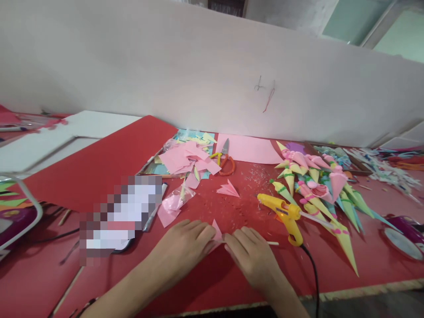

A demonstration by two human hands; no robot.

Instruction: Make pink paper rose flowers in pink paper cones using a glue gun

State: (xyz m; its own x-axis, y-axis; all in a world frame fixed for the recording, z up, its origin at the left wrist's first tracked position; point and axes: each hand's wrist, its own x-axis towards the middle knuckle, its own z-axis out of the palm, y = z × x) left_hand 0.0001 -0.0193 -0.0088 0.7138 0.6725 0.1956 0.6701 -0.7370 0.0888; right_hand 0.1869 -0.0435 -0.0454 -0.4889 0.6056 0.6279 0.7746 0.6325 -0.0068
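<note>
- Left hand [185, 243] pinches a small pink pointed paper piece [216, 229] over the red worktop [212, 287], near its front edge.
- Right hand [253, 254] grips a thin pale stick [273, 243], beside the paper.
- Yellow plastic glue gun [281, 210] lies farther from that edge.

A paper piece [216, 230] sat between your left hand [188, 242] and right hand [251, 254]; a stick [273, 243] jutted out rightward. On the table [202, 287], beyond your grip, lay a paper stack [228, 189] — scissors [227, 162] farther behind it. Right of your grip lay the glue gun [281, 210], cones [338, 184] past it — left, a phone [127, 217].
</note>
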